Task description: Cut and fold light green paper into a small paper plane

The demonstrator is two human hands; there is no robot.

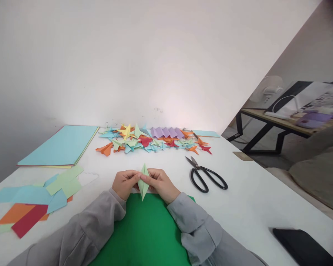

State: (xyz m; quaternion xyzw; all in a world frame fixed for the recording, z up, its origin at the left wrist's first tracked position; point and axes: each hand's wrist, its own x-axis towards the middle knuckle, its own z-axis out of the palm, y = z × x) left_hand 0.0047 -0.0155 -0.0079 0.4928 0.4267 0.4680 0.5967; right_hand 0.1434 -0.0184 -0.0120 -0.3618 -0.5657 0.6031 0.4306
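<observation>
Between my two hands is a light green folded paper [144, 187], a narrow diamond with a crease down its middle, held upright above a green sheet [144, 229]. My left hand [124, 183] pinches its left side, with the thumb across the front. From the right, my right hand [163, 183] grips it too, its thumb pressed near the centre crease. The fingers behind the paper are mostly hidden. Beyond the hands lies a pile of small folded paper figures [145, 142] in several colours.
Black-handled scissors [207, 173] lie right of my hands. Loose paper pieces [30, 218] spread at the left, below a stack of coloured sheets [61, 144]. A purple pleated strip [166, 132] rests among the figures. A black flat object [305, 245] sits at the near right edge.
</observation>
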